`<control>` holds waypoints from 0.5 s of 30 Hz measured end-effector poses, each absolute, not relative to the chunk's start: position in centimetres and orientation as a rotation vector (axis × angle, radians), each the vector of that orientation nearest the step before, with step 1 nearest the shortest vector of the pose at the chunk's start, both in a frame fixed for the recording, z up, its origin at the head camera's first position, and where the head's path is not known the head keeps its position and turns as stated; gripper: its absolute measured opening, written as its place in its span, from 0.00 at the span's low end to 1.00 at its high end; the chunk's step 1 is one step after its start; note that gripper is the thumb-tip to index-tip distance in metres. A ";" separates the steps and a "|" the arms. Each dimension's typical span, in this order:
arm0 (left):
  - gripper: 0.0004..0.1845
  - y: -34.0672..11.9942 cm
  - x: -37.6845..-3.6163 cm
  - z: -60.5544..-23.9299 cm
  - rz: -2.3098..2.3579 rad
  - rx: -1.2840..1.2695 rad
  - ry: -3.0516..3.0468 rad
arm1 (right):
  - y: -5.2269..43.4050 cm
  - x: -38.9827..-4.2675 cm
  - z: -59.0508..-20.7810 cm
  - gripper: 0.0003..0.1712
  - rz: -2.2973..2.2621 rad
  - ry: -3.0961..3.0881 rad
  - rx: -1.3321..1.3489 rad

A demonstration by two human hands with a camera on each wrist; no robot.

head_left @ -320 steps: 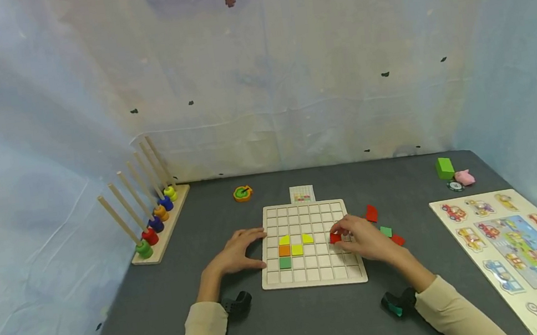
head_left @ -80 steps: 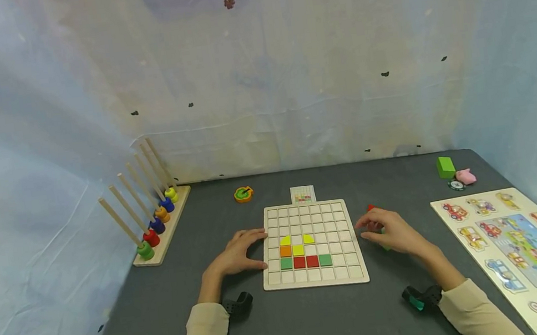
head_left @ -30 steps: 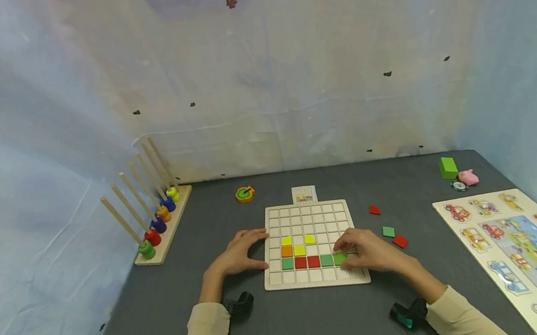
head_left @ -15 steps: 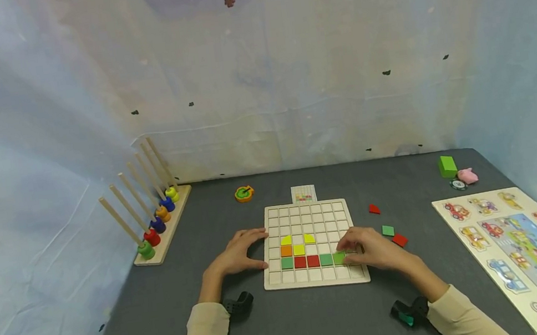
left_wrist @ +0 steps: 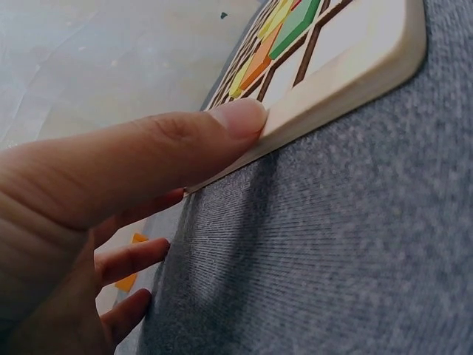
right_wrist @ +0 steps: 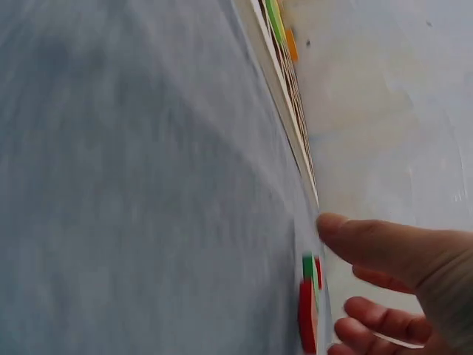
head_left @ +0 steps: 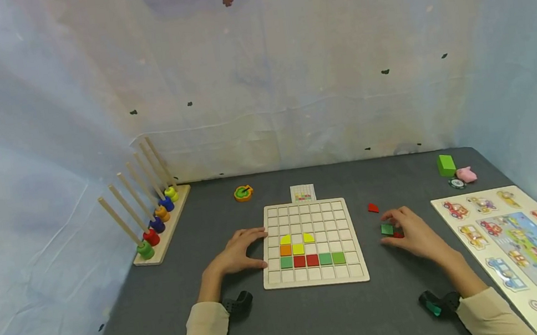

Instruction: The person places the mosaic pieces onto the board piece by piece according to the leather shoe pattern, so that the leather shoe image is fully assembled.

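Note:
A wooden grid board (head_left: pixel 287 277) lies flat on the dark table, with coloured tiles set in some cells. Its nearer filled row runs green, red, red, green and ends in a light green tile (head_left: pixel 338 258). At the left edge, my left hand (head_left: pixel 236 251) touches the frame with the thumb (left_wrist: pixel 236 118), fingers spread. Right of the board, my right hand (head_left: pixel 415 236) hovers around a green tile (head_left: pixel 387 229) and a partly hidden red tile (head_left: pixel 398 234), thumb and fingers apart. The right wrist view shows a gap between thumb and tiles. A red piece (head_left: pixel 373 208) lies just beyond.
Behind the board lies a small pattern card (head_left: pixel 303 193). A peg stacker (head_left: pixel 168 230) stands left; an orange-green toy (head_left: pixel 243 193) sits at the back. On the right are a picture puzzle (head_left: pixel 516 243), a green block (head_left: pixel 446 165), a pink pig (head_left: pixel 466 175) and a round chip (head_left: pixel 456 183).
My right hand has let go of the light green tile in the grid and moved right to the loose tiles. Earlier, red and green tiles joined the same row. My left hand has stayed put.

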State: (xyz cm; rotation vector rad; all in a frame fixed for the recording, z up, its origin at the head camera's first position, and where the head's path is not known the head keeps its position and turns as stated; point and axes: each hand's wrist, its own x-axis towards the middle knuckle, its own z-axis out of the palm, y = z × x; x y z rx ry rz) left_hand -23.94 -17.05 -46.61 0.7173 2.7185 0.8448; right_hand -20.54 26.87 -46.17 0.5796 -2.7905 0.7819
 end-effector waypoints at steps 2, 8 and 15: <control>0.41 -17.1 -24.0 -46.7 0.842 0.722 2.722 | 27.8 -20.5 -46.2 0.29 0.775 -2.824 0.542; 0.41 -17.1 -23.9 -46.6 0.852 0.734 2.718 | 29.2 -20.5 -46.2 0.29 0.776 -2.917 0.508; 0.41 -17.0 -24.0 -46.7 0.847 0.718 2.727 | 29.5 -20.5 -46.2 0.21 0.815 -2.936 0.549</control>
